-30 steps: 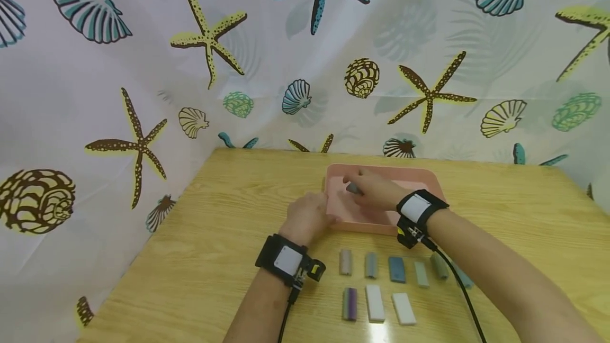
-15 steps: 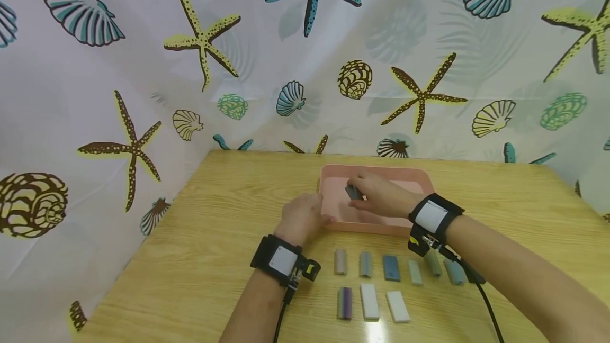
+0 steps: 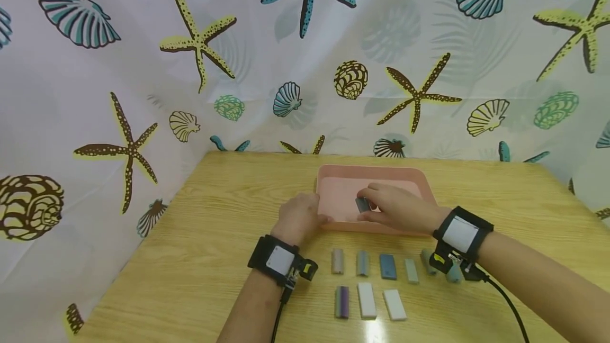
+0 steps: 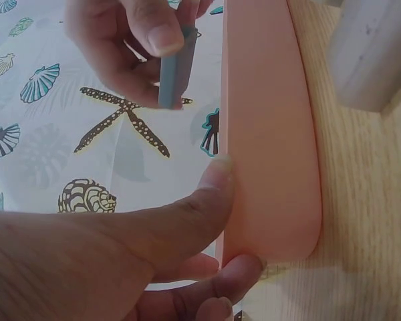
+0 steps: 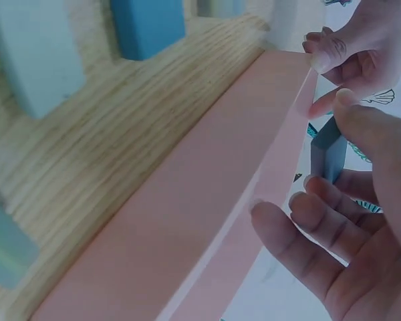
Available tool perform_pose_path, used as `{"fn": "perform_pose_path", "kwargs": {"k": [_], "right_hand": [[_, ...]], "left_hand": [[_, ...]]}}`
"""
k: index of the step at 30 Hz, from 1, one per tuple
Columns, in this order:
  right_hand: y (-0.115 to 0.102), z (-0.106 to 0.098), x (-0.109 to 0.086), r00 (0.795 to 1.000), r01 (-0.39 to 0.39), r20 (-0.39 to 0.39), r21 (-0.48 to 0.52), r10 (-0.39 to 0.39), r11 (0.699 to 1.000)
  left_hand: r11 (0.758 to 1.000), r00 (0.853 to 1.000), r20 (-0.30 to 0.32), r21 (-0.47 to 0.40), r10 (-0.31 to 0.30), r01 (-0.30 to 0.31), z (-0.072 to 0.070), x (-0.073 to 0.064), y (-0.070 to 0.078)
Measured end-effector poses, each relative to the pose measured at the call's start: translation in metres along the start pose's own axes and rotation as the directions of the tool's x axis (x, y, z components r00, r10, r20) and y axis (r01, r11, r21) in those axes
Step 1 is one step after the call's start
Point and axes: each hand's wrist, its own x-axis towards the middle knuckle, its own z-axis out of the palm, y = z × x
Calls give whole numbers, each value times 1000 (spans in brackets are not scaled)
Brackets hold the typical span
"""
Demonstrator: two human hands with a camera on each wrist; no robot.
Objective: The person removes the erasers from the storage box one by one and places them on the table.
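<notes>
A shallow pink tray [image 3: 376, 226] stands on the wooden table. At its near left corner my left hand [image 3: 298, 218] grips the rim; in the left wrist view its thumb and fingers [image 4: 244, 274] are on the tray's edge. My right hand [image 3: 397, 205] pinches a dark grey-blue rectangular eraser [image 3: 363, 205] between thumb and fingers. That hand is over the tray's inside, near the middle. In the right wrist view the eraser [image 5: 328, 152] is tilted, with the other fingers partly spread beneath it. Whether the eraser touches the tray floor I cannot tell.
In front of the tray lie several small blocks in two rows: a blue one [image 3: 388, 267], a pale green one [image 3: 411, 271], a purple-striped one [image 3: 342, 301] and white ones [image 3: 367, 300] among them. A shell-patterned cloth [image 3: 257, 68] hangs behind and left of the table.
My right hand has shifted rightward and slightly nearer inside the tray, carrying the grey-blue eraser. The left hand keeps its grip on the tray's corner. The head view has turned a little right.
</notes>
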Motion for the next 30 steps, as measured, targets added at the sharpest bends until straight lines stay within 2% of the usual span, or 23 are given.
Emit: {"fn": "perform_pose_path", "kwargs": {"k": [7, 11, 16, 24, 30], "right_hand": [[-1, -7, -18, 999, -31, -19, 18, 31, 999], [-5, -10, -28, 999, -15, -34, 49, 17, 999], [-11, -11, -43, 1000, -22, -1, 106, 22, 994], [-17, -10, -65, 999, -38, 12, 118, 37, 992], [-28, -9, -81, 997, -51, 63, 148, 42, 988]], "left_hand": [[1000, 1000, 11, -25, -5, 5, -1, 0, 1], [999, 1000, 11, -40, 1, -1, -2, -1, 0], [999, 1000, 14, -45, 0, 0, -3, -2, 0], [998, 1000, 14, -59, 2, -1, -3, -2, -1], [999, 1000, 12, -53, 6, -6, -3, -2, 0]]}}
